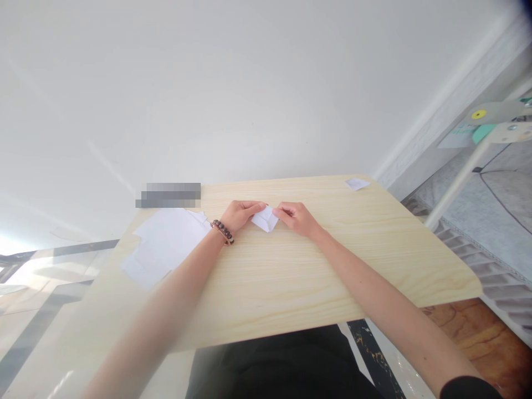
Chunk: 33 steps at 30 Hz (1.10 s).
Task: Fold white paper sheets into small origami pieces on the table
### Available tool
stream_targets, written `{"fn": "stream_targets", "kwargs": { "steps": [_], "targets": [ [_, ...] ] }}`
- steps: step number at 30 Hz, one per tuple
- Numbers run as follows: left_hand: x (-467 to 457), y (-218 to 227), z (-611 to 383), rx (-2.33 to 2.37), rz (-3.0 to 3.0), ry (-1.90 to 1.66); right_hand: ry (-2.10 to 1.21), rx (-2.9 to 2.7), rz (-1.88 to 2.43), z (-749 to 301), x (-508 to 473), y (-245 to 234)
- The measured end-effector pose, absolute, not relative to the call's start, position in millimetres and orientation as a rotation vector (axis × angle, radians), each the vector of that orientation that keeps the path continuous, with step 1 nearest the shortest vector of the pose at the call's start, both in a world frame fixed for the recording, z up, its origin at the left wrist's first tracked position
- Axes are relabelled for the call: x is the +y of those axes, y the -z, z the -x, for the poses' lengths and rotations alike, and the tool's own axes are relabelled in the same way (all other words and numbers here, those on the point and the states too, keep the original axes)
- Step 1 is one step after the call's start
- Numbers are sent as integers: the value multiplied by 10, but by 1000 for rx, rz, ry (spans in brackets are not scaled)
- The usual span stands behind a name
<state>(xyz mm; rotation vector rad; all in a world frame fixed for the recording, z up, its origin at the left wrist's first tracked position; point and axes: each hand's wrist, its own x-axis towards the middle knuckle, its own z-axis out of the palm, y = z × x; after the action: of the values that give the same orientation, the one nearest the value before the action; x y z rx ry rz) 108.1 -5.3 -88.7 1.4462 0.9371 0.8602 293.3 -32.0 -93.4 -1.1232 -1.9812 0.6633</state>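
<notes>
White folded paper (266,220), small and creased with a pointed near end, is at the middle of the far half of the pale wood-grain bench (266,293), its far left edge clamped in the fingers of the left hand (238,215) and its right corner pinched by those of the right hand (298,218). Loose, overlapping white paper sheets (164,244) lie to the left, beyond the forearm wearing a dark beaded bracelet (223,231), while another small white paper piece (357,184) rests by the far right corner.

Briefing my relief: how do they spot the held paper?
At the pale table, find the left hand and right hand. Between their fingers is a small folded white paper, the only one held, unlike the loose sheets and far corner piece.
</notes>
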Motion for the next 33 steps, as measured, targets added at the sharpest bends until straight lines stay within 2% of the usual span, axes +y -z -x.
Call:
{"fn": "stream_targets", "kwargs": {
  "steps": [33],
  "targets": [
    [-27,902,-1024,831,-1426,-816,-712,-1895,1195,-2954,-299,954]
  ]
}}
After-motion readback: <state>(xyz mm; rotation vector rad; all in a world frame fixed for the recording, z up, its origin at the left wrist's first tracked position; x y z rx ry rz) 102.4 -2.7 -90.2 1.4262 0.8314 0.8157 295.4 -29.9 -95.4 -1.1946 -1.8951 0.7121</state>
